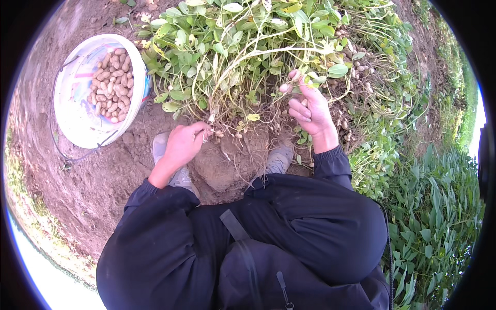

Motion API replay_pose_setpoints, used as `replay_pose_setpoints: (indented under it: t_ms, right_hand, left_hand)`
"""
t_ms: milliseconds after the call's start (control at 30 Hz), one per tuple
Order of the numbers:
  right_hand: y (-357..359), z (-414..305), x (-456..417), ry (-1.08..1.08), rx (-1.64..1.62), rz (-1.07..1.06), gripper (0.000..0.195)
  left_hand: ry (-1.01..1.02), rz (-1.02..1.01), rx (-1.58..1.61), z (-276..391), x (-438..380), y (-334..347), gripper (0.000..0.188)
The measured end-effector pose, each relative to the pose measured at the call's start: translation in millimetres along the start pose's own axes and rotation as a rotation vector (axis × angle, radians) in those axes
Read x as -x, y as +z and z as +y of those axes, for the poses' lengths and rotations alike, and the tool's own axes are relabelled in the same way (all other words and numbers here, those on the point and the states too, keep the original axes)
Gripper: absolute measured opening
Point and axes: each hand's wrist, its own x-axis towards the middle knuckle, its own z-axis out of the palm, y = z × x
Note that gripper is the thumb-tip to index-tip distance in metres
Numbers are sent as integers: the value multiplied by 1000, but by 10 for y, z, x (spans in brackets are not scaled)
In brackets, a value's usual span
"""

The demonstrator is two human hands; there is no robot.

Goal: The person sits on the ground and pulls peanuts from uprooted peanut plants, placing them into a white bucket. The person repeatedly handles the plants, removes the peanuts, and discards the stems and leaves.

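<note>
My left hand [185, 142] is low at the base of the uprooted peanut plants [232, 58], thumb and forefinger pinched on thin roots. A pale peanut pod [219, 133] hangs just beside those fingertips. On the other side, my right hand [313, 108] is raised against the foliage with its fingers curled around peanut pods, partly hidden by the fingers. Another round pod [285, 88] shows at its fingertips, and leaves cover part of the thumb. Left of the plants, a white plastic bucket [71, 99] tilts toward me, with many shelled-on peanuts [113, 83] inside.
More peanut pods [362, 69] cling to tangled roots on the right. My shoes [279, 158] rest on brown soil [217, 166] under the plants. The bucket's wire handle [58, 141] hangs down its near side. Tall green leaves [430, 217] grow at the right.
</note>
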Motion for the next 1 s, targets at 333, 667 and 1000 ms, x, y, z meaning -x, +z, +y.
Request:
replay_pose_setpoints:
  t_ms: [333, 667, 1000]
  right_hand:
    - [108, -398, 224, -380, -18, -221, 19]
    - [467, 271, -205, -315, 2055, 62, 25]
    - [568, 333, -347, -75, 2459, -119, 11]
  left_hand:
    - [-283, -100, 1007, 27, 16, -368, 32]
    - [-355, -72, 1032, 94, -1, -312, 21]
    - [-375, 2, 983, 55, -44, -230, 15]
